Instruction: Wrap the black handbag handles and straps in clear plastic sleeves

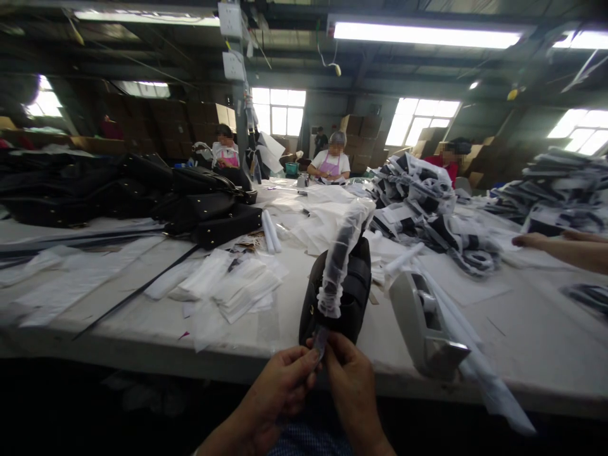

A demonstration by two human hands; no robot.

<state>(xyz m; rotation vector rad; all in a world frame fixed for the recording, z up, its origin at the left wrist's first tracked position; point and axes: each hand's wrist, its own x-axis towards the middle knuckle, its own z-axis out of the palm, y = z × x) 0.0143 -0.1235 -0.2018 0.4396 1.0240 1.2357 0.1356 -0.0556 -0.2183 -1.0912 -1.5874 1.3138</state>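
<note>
Both my hands meet at the table's near edge below a small black bag [354, 297]. A black strap in a crinkled clear plastic sleeve [339, 256] rises over the bag. My left hand [278, 392] pinches the strap's lower end between thumb and fingers. My right hand [351, 383] is closed on the same end from the right side.
A grey tape dispenser [425, 323] stands right of the bag. White paper packets [232, 285] lie to the left, black bags [190, 196] are heaped at back left, wrapped items [427, 202] at back right. Another person's arm [565, 247] reaches in from the right. Workers sit at the far end.
</note>
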